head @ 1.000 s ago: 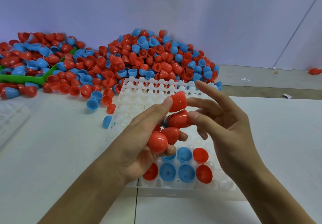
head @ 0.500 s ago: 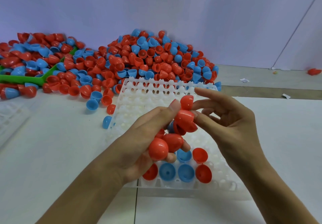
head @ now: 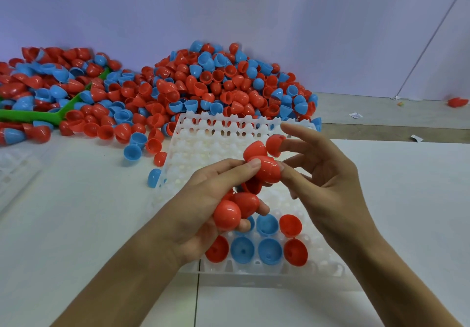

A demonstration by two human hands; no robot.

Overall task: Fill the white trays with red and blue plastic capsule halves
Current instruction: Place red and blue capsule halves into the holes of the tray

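A white tray (head: 218, 128) lies on the table in front of me, its near rows holding several red and blue capsule halves (head: 243, 249). My left hand (head: 203, 207) hovers above the tray and grips a bunch of red capsule halves (head: 227, 213). My right hand (head: 328, 181) pinches one red half (head: 267, 169) at the top of that bunch, against my left thumb. Another red half (head: 276, 144) sits capped on a right fingertip.
A big heap of red and blue halves (head: 216, 85) rises behind the tray against the wall. A green scoop (head: 38, 115) lies in a second heap at the left. Loose halves (head: 132, 151) sit left of the tray. Another white tray (head: 15, 169) shows at the left edge.
My right hand has closed its thumb and finger on the top red half of the bunch and drawn it up and right. The left hand keeps its grip in much the same place.
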